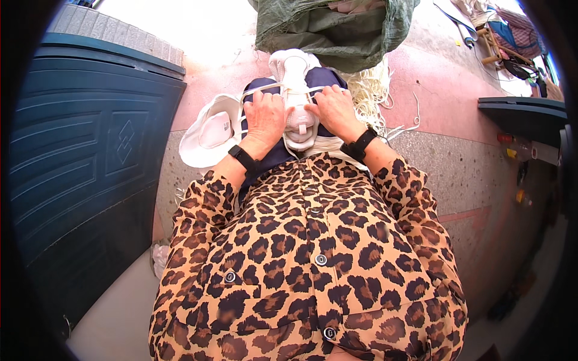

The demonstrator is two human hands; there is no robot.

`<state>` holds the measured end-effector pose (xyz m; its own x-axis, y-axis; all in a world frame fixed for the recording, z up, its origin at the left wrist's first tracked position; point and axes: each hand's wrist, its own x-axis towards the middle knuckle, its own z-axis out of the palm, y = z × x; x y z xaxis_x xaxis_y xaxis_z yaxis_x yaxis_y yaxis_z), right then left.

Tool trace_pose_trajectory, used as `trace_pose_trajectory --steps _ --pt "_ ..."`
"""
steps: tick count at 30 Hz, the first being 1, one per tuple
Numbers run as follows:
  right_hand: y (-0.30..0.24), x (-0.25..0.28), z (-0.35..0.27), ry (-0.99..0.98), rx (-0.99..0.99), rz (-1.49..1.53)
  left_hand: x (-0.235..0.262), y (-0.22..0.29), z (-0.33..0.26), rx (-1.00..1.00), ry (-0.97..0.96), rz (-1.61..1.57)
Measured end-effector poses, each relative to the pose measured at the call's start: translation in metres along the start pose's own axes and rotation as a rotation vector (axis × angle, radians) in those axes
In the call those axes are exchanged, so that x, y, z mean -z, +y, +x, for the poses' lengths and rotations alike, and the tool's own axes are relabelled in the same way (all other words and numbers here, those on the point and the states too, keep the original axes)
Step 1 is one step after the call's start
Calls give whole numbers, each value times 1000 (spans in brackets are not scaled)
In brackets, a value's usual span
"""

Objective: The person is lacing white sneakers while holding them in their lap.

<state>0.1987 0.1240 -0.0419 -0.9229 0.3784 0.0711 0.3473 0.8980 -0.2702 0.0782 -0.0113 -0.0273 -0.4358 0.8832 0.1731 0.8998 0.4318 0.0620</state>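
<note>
A white sneaker (291,67) lies across my dark-trousered lap, its heel end toward me. A white shoelace (263,89) is threaded through it, with a strand running out to each side. My left hand (265,117) lies at the sneaker's left side, its fingers curled on the lace and the thumb against the shoe. Opposite it, my right hand (337,111) grips the lace on the right, thumb also against the shoe. Beside my left knee lies a white rounded, hollow item (212,133) with a small label inside; its kind is unclear.
Beyond my knees stands an open green woven sack (331,30). A heap of loose white laces (370,96) lies right of my legs. A dark blue panelled door (96,132) stands close on the left. A wooden-framed chair (497,45) holding cloth is at the far right.
</note>
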Motion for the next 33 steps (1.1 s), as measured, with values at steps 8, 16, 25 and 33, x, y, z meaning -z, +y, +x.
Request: trace_pose_trajectory --steps 8,16,25,33 --pt "23 -14 8 -147 57 136 -7 -22 9 1 -124 -297" --pt "18 -19 3 71 25 411 -24 3 86 -107 -79 -524" --pt "7 -21 4 107 118 166 -14 26 130 117 -900 -709" --pt "2 34 21 504 264 401 -10 0 129 610 -811 -1343"
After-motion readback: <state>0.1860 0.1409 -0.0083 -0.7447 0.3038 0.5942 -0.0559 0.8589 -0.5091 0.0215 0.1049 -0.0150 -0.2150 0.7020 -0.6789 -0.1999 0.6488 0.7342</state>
